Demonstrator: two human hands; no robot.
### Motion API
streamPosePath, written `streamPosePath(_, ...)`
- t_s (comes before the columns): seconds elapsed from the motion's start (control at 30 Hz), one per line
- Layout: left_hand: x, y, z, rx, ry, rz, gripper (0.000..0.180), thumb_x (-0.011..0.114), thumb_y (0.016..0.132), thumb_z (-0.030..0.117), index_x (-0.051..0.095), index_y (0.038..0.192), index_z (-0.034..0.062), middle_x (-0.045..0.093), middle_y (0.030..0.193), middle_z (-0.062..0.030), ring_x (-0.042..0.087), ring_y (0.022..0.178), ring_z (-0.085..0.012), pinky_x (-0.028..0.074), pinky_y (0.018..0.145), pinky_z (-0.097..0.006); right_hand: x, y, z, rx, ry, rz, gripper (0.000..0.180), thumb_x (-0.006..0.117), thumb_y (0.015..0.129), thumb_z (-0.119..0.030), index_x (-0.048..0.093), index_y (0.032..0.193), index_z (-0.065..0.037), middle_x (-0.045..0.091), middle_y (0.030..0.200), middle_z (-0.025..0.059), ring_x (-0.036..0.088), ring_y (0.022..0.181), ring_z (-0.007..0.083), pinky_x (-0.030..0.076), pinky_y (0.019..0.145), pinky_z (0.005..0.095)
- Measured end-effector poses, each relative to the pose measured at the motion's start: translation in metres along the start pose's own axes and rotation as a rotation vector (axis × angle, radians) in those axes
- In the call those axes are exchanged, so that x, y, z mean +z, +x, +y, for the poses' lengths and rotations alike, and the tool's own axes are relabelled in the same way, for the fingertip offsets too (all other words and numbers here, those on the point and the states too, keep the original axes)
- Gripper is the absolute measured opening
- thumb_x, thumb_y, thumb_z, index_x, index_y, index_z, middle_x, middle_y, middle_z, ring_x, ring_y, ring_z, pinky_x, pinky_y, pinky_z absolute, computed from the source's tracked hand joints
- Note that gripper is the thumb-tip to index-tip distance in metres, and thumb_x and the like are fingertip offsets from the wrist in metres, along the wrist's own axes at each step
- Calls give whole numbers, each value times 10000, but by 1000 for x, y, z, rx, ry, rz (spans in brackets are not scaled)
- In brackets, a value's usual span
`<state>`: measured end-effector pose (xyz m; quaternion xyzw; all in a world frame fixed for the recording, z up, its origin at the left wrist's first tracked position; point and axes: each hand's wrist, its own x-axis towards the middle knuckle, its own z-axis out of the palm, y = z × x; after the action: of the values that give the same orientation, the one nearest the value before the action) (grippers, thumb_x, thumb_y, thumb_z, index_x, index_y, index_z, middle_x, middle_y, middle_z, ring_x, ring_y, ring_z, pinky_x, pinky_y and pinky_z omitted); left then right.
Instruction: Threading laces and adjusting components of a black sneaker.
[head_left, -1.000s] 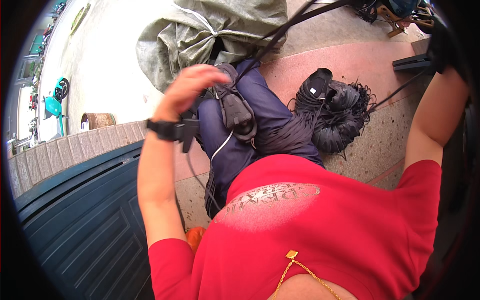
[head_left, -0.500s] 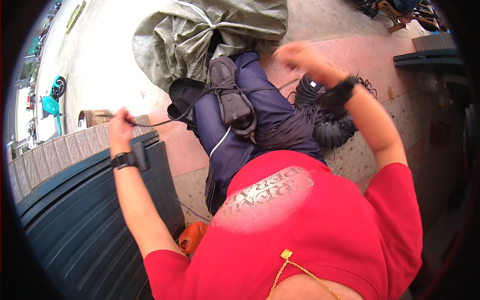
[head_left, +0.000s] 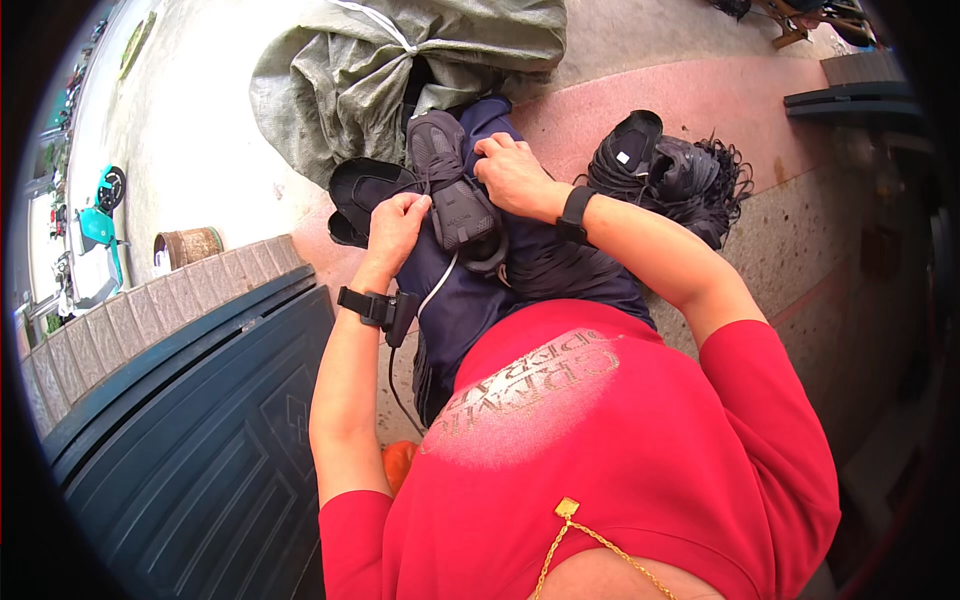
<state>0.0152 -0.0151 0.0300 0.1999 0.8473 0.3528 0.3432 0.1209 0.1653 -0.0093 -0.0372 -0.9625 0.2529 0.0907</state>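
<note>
A dark grey sneaker [head_left: 465, 220] lies across my lap, its toe pointing away from me. Black shoelace [head_left: 432, 184] crosses over its upper. At the shoe's left edge, my left hand [head_left: 393, 236] pinches the shoelace between thumb and forefinger. On the other side, my right hand [head_left: 520, 180] has its fingers curled closed beside the shoe; whatever they hold is hidden. A thick bundle of black laces [head_left: 570, 268] drapes over my right thigh. Another black shoe [head_left: 362, 186] sits by my left knee.
Beyond my knees stands a large grey-green woven sack [head_left: 330, 100] tied with a white strip. More black shoes [head_left: 690, 170] with trailing laces lie on the floor at right. A dark blue panelled door [head_left: 200, 430] is at left, near a brown bucket [head_left: 190, 246].
Both hands have moved inward to the sneaker, the left from far out with the lace stretched, the right from above the floor shoes. The stretched lace has slackened.
</note>
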Motion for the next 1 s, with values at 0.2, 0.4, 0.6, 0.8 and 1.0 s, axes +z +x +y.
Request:
streamPosePath(0.2,0,3,0,-180,-314,62,261,585,798,203,630,872,-43,599,693,-29,519,601,-110,420,581,-241,-15,8,-6,-62,-42,-119,122,556,643,-99,630,739,-86,526,946,83,455,939,249,347,718,378)
streamPosePath(0.4,-1,-7,-19,-129,-54,111,246,584,784,215,640,917,16,623,689,-55,561,617,-121,437,603,-256,-10,10,-11,38,-58,-184,103,570,686,-135,620,769,-100,588,835,74,514,869,248,360,722,377)
streamPosePath(0.6,8,-6,-32,-74,108,210,261,568,769,298,652,891,82,641,768,-110,621,729,-225,459,669,-326,-10,6,-7,174,-19,-120,180,579,755,-263,627,796,-94,591,829,82,521,862,271,397,709,395)
streamPosePath(0.8,11,-2,-19,-52,297,260,237,534,775,295,654,850,105,634,788,-126,609,764,-280,448,685,-378,-12,8,-8,203,-21,-160,178,579,756,-274,654,783,-115,589,829,80,520,864,273,406,724,400)
streamPosePath(1.0,15,5,-20,2,286,256,212,532,775,274,652,827,107,630,770,-128,594,802,-295,440,695,-398,-9,10,-5,238,19,-209,186,574,754,-282,667,798,-127,597,858,93,531,871,286,428,717,411)
